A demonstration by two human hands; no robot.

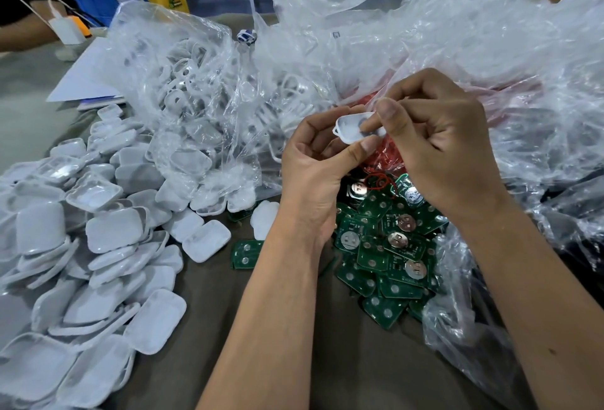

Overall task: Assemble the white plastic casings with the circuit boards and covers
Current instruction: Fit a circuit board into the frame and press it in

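A heap of white rounded-square plastic covers (98, 246) sprawls across the left of the grey tabletop (209, 305), with a clear plastic bag of white ring-shaped parts (183, 83) behind it. Mid-scene, the left hand (313, 174) cradles a small white plastic casing (351, 128), open side up, thumb pinching its near edge. The right hand (434, 141) pinches the casing's far end, fingers curled. Below lies a pile of green circuit boards with coin-cell holders (389, 246). I'd judge the casing is being readied; next, a board must be picked and seated.
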